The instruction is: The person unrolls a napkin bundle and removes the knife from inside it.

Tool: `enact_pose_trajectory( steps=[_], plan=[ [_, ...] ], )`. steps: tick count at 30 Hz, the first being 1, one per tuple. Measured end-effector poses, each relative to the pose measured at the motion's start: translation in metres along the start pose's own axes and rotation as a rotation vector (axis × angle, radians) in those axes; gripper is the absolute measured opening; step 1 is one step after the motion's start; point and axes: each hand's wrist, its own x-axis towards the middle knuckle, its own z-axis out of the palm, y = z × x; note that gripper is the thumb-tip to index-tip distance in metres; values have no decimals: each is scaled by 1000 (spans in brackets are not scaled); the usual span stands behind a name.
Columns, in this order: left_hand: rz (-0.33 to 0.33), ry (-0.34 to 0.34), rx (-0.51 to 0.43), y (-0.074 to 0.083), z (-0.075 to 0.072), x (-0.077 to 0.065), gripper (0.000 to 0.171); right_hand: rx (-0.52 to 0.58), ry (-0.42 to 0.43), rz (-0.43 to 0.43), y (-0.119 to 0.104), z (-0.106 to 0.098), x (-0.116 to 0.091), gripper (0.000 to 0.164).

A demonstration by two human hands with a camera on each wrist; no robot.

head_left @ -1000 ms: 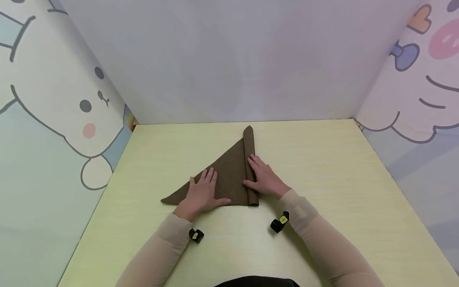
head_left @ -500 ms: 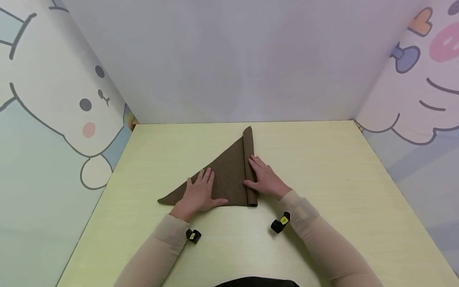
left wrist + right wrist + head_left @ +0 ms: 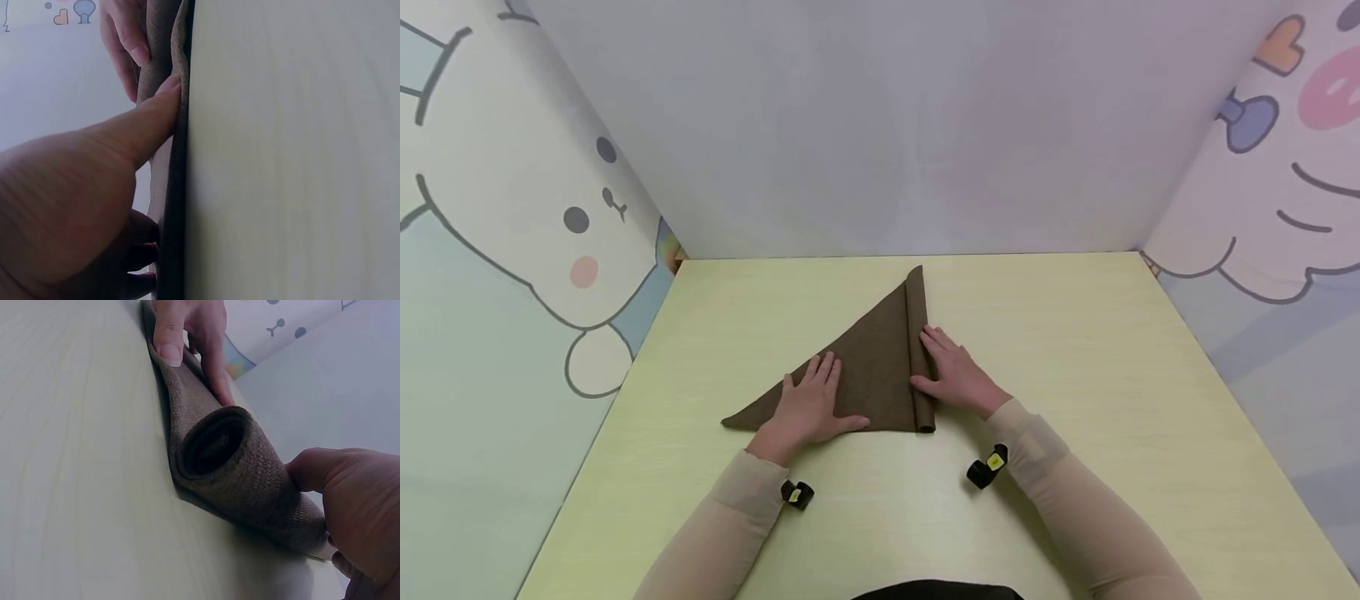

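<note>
Lying flat with fingers spread wide, the left hand (image 3: 808,412) is resting on the brown cloth (image 3: 880,358), its thumb pointing along the near edge. Across from it, the right hand (image 3: 958,379) is laying its fingertips and thumb on the roll (image 3: 917,333), the rolled right border of that same cloth, with the thumb standing well apart from the fingers. Between the hands, the cloth is lying as a flat sheet, and one pointed corner is poking out left of the left hand! Beyond the right hand, the roll's far tip is narrowing, while its near end, just nearer than that hand, is showing a dark hollow. Beneath both hands, the pale counter (image 3: 1097,367) is carrying it all. Beyond them, a plain wall (image 3: 880,125) is rising behind the counter.
</note>
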Motion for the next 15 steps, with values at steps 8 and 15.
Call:
enact_pose_trajectory(
  steps=[8, 15],
  plan=[
    [3, -2, -9, -5, 0, -3, 113, 7, -3, 1, -1, -4, -2, 81],
    [19, 5, -19, -6, 0, -3, 113, 27, -11, 14, 0, -5, -4, 80]
  ],
)
